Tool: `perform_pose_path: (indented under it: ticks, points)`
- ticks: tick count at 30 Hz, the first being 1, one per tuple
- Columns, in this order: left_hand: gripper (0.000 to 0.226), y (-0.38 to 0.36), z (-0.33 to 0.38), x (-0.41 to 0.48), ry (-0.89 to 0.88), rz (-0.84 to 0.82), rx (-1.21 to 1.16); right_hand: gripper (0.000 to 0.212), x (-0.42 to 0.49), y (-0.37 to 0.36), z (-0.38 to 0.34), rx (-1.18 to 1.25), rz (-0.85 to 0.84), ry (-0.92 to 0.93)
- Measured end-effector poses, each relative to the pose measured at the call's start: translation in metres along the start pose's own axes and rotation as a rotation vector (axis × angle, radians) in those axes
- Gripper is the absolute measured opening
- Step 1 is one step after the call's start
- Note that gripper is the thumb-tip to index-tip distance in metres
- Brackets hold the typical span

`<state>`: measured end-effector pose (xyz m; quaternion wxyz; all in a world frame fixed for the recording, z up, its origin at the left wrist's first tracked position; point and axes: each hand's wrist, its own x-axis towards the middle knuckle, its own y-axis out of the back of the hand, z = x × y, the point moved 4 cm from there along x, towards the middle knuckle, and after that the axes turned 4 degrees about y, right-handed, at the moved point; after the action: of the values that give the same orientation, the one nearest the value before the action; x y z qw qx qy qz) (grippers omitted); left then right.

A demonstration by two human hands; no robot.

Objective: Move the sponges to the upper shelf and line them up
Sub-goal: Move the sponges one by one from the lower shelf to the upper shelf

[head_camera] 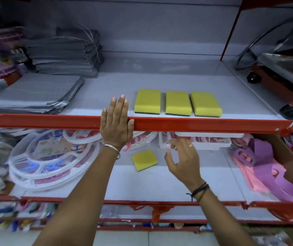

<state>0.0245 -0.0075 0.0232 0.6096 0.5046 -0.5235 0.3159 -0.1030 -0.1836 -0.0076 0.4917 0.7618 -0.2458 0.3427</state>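
Three yellow sponges with green undersides lie side by side on the upper shelf point(106, 82): the left sponge point(148, 101), the middle sponge point(177, 103) and the right sponge point(205, 103). A fourth yellow sponge point(144, 159) lies on the lower shelf point(160, 181). My left hand point(116, 125) rests flat on the upper shelf's red front rail point(204, 124), fingers together, holding nothing, just left of the row. My right hand point(183, 160) hovers over the lower shelf, right of the fourth sponge, fingers spread and empty.
Stacks of grey cloths point(35, 91) fill the upper shelf's left. A wheeled orange item point(284, 86) stands at the right. On the lower shelf sit round white plastic hangers point(49, 157) at left, a white tray point(204, 142) behind my right hand and purple and pink items point(266, 167) at right.
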Motion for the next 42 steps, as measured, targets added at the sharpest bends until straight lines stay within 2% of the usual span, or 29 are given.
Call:
perform_pose_path:
  ticks: [4, 10, 13, 17, 21, 24, 29, 36, 42]
  points:
    - [0.052, -0.003, 0.000, 0.000, -0.011, 0.028, -0.018, 0.031, -0.031, -0.067, 0.009, 0.104, -0.362, -0.113]
    - [0.052, -0.007, 0.000, -0.002, -0.026, 0.060, -0.028, 0.062, -0.047, -0.154, 0.035, 0.077, -0.896, -0.162]
    - [0.052, -0.006, 0.001, -0.002, -0.026, 0.070, -0.029, 0.079, -0.048, -0.183, 0.046, 0.057, -1.043, -0.197]
    - [0.053, -0.007, 0.001, -0.001, -0.032, 0.072, -0.028, 0.088, -0.054, -0.205, 0.058, -0.084, -1.213, -0.128]
    - [0.053, -0.006, 0.001, 0.000, -0.030, 0.060, -0.021, 0.085, -0.048, -0.196, 0.057, -0.142, -1.176, -0.124]
    - [0.053, -0.005, 0.003, 0.001, -0.022, 0.060, -0.029, 0.082, -0.042, -0.171, 0.051, -0.096, -1.133, -0.262]
    - [0.053, -0.002, 0.003, 0.003, -0.007, 0.019, -0.020, 0.081, -0.028, -0.107, 0.032, -0.037, -1.021, -0.387]
    - [0.054, 0.003, 0.005, 0.008, 0.031, -0.046, -0.029, 0.068, 0.006, 0.001, -0.003, 0.015, -0.945, -0.429]
    - [0.054, 0.003, 0.003, 0.009, 0.063, -0.124, -0.054, 0.054, 0.058, 0.089, -0.013, 0.080, -0.707, -0.433]
